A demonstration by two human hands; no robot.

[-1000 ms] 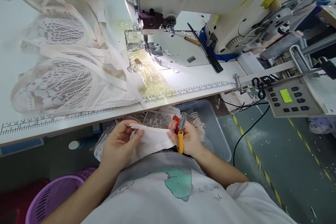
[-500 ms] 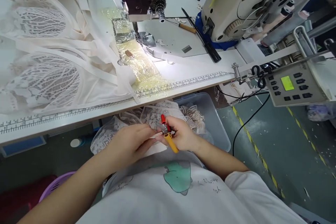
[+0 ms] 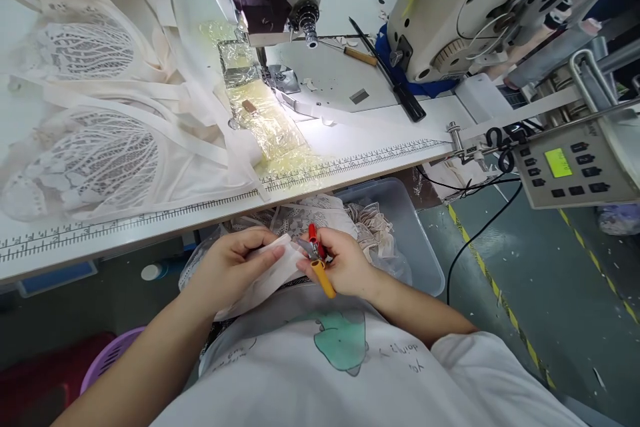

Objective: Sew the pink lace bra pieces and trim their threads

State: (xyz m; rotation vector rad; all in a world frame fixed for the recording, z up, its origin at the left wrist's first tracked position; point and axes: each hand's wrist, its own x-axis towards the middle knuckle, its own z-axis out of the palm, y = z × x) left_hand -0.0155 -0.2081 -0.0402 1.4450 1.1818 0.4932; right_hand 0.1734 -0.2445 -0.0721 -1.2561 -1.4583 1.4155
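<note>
Over my lap, my left hand (image 3: 235,263) grips a piece of white fabric (image 3: 273,273) between thumb and fingers, its upper edge pulled up toward the right. My right hand (image 3: 347,263) is closed around a small pair of scissors (image 3: 324,278) with one red and one orange handle. The blades point left and reach the fabric's edge beside my left thumb; I cannot tell whether they are cutting. White lace fabric (image 3: 320,213) lies just beyond my hands, partly hidden by them.
A sewing machine (image 3: 425,47) stands on the table, with a ruler strip (image 3: 360,163) along its front edge. White lace bras (image 3: 110,153) lie at the left. A screwdriver (image 3: 407,100) rests by the machine. A plastic bin (image 3: 425,247) and a purple basket (image 3: 103,360) are below.
My left hand has turned and shifted left, and more of the white fabric now shows spread between the hands. The scissors stay in my right hand, nearly in place.
</note>
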